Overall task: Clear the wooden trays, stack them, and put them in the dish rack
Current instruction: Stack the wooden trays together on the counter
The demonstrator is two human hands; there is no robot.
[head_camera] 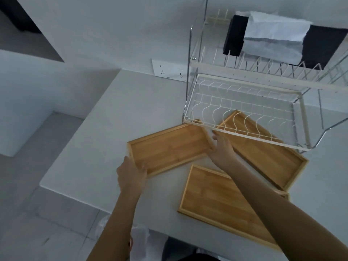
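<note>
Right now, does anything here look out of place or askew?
Yes. The three trays lie at different angles, unstacked. The far tray sits partly under the rack. Nothing looks spilled or damaged.

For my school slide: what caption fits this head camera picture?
Both hands, left and right, grip one empty tray beside two others, below the rack.

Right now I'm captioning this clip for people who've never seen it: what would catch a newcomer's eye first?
Three empty wooden trays fanned across the white counter: the left tray gripped at its short ends by the left hand and right hand, the near tray partly under the right forearm, the far tray reaching beneath the white wire dish rack. On the rack's upper tier lies a white cloth.
</note>
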